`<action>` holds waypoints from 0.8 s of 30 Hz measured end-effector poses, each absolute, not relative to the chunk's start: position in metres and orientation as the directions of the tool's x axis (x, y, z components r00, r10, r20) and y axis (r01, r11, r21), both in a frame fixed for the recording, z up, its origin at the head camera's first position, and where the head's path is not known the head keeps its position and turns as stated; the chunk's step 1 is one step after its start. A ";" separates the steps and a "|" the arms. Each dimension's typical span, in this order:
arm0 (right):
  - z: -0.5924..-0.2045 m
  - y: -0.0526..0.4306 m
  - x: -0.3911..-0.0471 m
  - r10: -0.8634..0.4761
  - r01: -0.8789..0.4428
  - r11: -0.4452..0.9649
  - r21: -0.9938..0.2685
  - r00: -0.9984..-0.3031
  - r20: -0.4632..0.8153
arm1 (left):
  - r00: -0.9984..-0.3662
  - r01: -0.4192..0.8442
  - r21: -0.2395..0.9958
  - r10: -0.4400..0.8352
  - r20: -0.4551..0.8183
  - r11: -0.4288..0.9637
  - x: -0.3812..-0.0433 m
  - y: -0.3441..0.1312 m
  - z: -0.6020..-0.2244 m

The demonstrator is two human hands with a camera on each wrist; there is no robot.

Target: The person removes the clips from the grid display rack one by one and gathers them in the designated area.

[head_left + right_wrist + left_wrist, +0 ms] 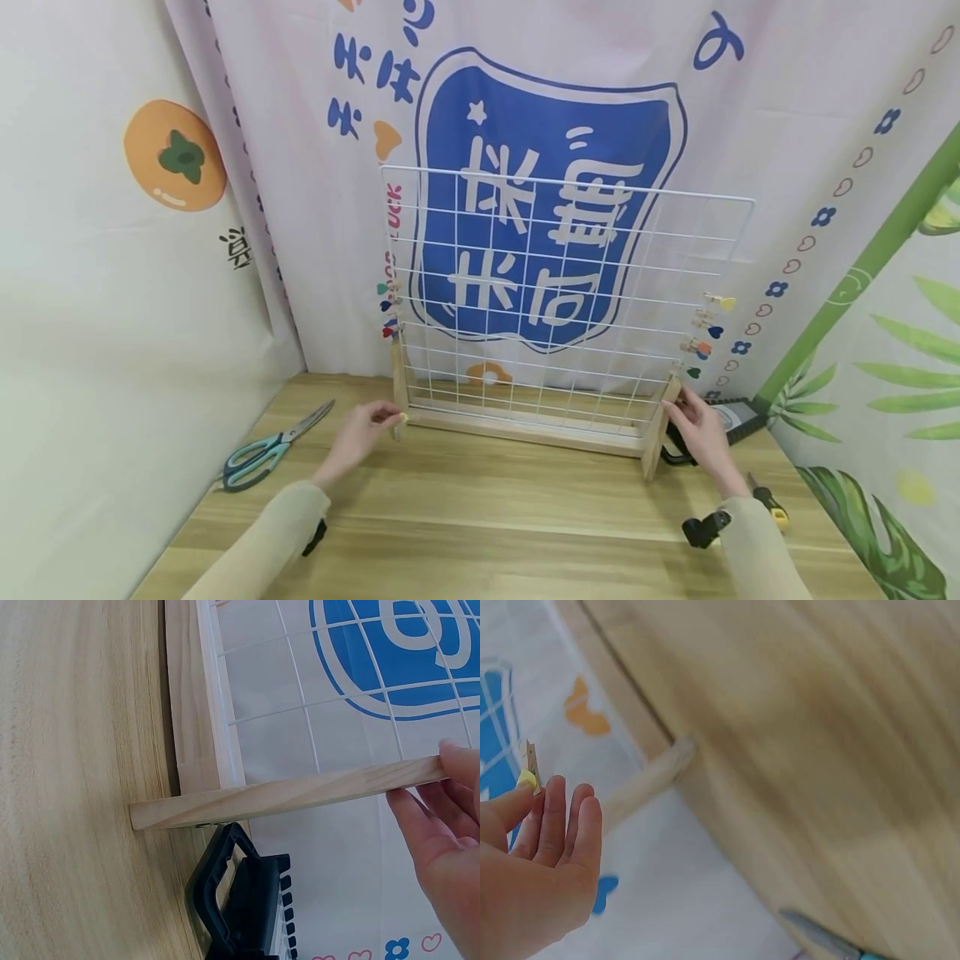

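Observation:
My left hand (pixel 366 427) pinches a small wooden clothespin (pixel 531 759) with a yellow decoration between thumb and fingertips, beside the left foot of a wooden stand (pixel 517 429). A white wire grid (pixel 562 182) rises from that stand. My right hand (pixel 697 425) grips the stand's right wooden post (pixel 285 796), thumb on one side and fingers on the other. Up the grid's left edge are clipped several heart clothespins, among them a red one (pixel 387 332). Its right edge carries others with yellow (pixel 726 303), blue (pixel 716 332), orange and green hearts.
Scissors (pixel 258 458) with teal handles lie at the table's left. Behind the right post is a black case (pixel 251 904) with a handle. A yellow and black screwdriver (pixel 771 507) lies by the right forearm. Printed cloth (pixel 345 275) hangs behind the table.

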State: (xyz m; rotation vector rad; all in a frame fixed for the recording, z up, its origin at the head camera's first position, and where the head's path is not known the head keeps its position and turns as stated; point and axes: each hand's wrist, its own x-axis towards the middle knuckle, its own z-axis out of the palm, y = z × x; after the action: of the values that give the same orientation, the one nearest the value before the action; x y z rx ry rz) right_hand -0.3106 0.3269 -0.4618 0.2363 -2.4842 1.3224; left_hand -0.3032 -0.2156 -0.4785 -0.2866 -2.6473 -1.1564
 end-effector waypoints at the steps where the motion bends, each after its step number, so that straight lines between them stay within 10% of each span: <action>1: -0.462 0.327 -0.311 0.000 -0.293 0.552 -0.780 -0.936 0.352 | -0.954 0.272 0.699 0.088 0.288 0.661 -0.304 -0.212 -0.483; 24: -0.461 0.328 -0.311 0.000 -0.263 0.589 -0.764 -0.946 0.326 | -0.940 0.340 0.639 0.228 0.254 0.689 -0.306 -0.156 -0.526</action>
State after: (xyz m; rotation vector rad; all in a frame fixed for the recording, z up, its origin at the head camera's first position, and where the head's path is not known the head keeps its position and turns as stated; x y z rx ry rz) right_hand -0.3113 0.3283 -0.4609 0.2152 -2.5293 1.2872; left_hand -0.3061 -0.1563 -0.5256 -0.4651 -2.7437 -1.0850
